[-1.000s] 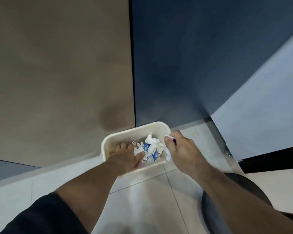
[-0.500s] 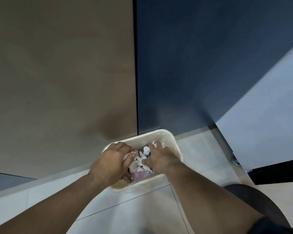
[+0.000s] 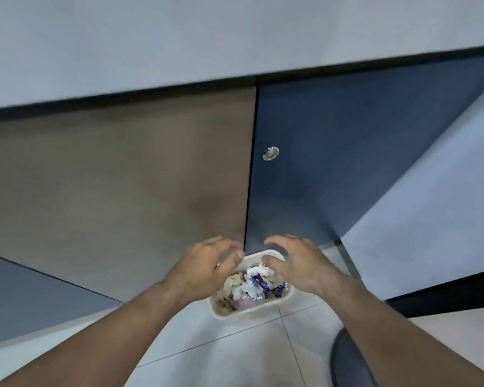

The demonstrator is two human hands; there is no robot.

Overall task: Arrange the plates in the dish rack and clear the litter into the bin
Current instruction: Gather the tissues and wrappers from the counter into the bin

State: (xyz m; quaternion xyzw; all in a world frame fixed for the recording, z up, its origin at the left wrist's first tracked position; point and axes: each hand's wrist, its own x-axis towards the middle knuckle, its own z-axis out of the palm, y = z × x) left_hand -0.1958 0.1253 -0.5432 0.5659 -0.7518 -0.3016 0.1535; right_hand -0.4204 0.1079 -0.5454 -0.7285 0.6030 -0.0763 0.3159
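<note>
A cream rectangular bin (image 3: pixel 274 303) stands on the tiled floor against the cabinet fronts. Crumpled white tissue and blue-and-silver wrappers, the litter (image 3: pixel 256 283), lie inside it. My left hand (image 3: pixel 207 268) hovers above the bin's left side with fingers loosely curved and nothing in it. My right hand (image 3: pixel 296 261) hovers above the bin's right side, fingers spread and relaxed, also empty. Neither hand touches the bin or the litter. No plates or dish rack are in view.
Behind the bin are a brown cabinet door (image 3: pixel 118 177) and a dark blue door (image 3: pixel 347 163) with a round metal lock (image 3: pixel 270 153). A pale countertop (image 3: pixel 207 37) runs above. A dark round stool seat (image 3: pixel 347 361) is at the lower right.
Both hands have lifted out of the bin and let go of the litter, which now lies inside. The view has tilted up, showing the countertop and the lock.
</note>
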